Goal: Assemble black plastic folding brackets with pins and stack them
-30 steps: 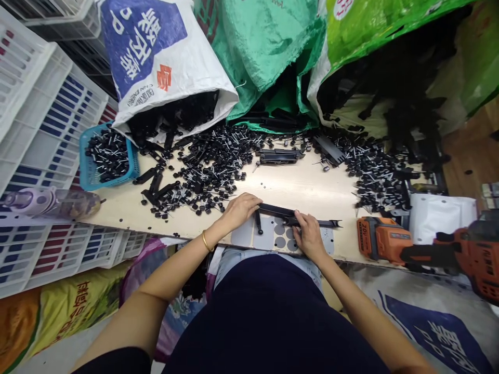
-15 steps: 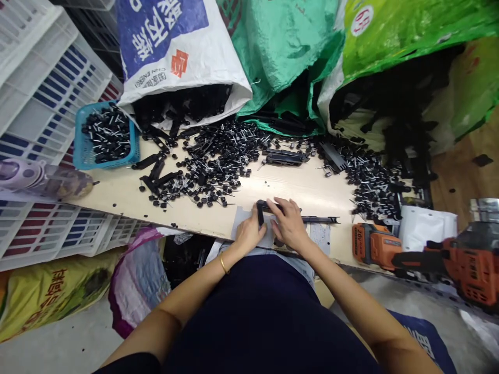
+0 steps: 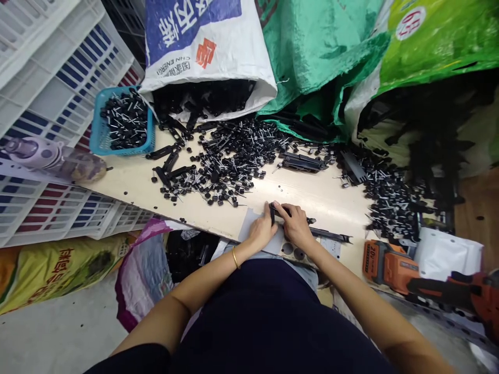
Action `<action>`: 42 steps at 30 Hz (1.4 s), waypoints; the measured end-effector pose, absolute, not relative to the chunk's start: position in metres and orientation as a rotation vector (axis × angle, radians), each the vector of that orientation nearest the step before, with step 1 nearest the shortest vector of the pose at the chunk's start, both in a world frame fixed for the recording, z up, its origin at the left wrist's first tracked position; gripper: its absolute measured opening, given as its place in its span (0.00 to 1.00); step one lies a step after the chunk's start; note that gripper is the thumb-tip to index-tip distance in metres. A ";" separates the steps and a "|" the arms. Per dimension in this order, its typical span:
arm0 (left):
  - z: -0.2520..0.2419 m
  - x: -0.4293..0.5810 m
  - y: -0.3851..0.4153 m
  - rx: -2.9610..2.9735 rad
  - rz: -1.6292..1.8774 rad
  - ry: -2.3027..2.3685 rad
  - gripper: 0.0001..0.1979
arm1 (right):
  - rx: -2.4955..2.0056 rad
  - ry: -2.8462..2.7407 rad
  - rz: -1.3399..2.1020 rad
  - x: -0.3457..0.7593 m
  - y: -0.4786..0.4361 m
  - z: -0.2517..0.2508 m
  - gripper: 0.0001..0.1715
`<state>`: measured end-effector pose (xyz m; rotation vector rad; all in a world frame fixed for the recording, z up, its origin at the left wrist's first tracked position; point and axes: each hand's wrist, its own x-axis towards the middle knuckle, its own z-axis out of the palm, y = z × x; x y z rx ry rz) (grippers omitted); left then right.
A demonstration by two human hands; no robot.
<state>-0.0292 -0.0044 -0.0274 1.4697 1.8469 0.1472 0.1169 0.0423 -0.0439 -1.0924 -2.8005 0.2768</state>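
Observation:
My left hand (image 3: 262, 232), with a gold bangle at the wrist, grips one end of a black plastic bracket (image 3: 272, 214) near the front edge of the table. On the other end, my right hand (image 3: 298, 228) has its thumb and fingers closed, partly covering the bracket. Both hands are above a flat grey sheet (image 3: 248, 220). Just right of my right hand lies a long black plastic strip (image 3: 332, 235). A block with round holes (image 3: 298, 253) shows beneath my right wrist.
Small black-headed pins (image 3: 234, 161) lie heaped across the table, with more in a blue basket (image 3: 95, 136). Sacks of black parts, including a white sack (image 3: 241, 57), line the back. An orange cordless tool (image 3: 393, 267) sits at right, white crates (image 3: 50, 104) at left.
My right hand's fingers, spread over the bracket before, have drawn together around it. The bracket's end has turned slightly between my hands. The whole view has shifted, moving the table contents rightward.

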 end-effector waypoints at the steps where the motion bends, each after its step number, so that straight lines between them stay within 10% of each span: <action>1: -0.028 -0.031 -0.004 1.497 0.139 1.819 0.37 | -1.094 -2.823 0.245 0.116 0.041 -0.044 0.40; 16: 0.007 -0.060 0.010 1.557 -0.069 1.875 0.31 | -1.083 -2.244 0.522 0.146 0.016 -0.017 0.29; 22: -0.001 -0.033 0.004 1.545 -0.114 1.805 0.42 | -1.031 -2.486 0.446 0.115 0.035 -0.022 0.31; 28: 0.003 -0.048 0.022 2.101 0.286 1.744 0.28 | -1.196 -2.319 0.771 0.159 0.007 -0.009 0.11; 34: -0.009 -0.014 0.081 2.536 0.003 1.137 0.10 | -1.851 -1.677 1.139 0.213 -0.011 -0.029 0.20; 42: 0.031 0.002 0.023 1.918 0.254 1.344 0.10 | -1.401 -0.547 1.236 0.147 0.053 0.009 0.23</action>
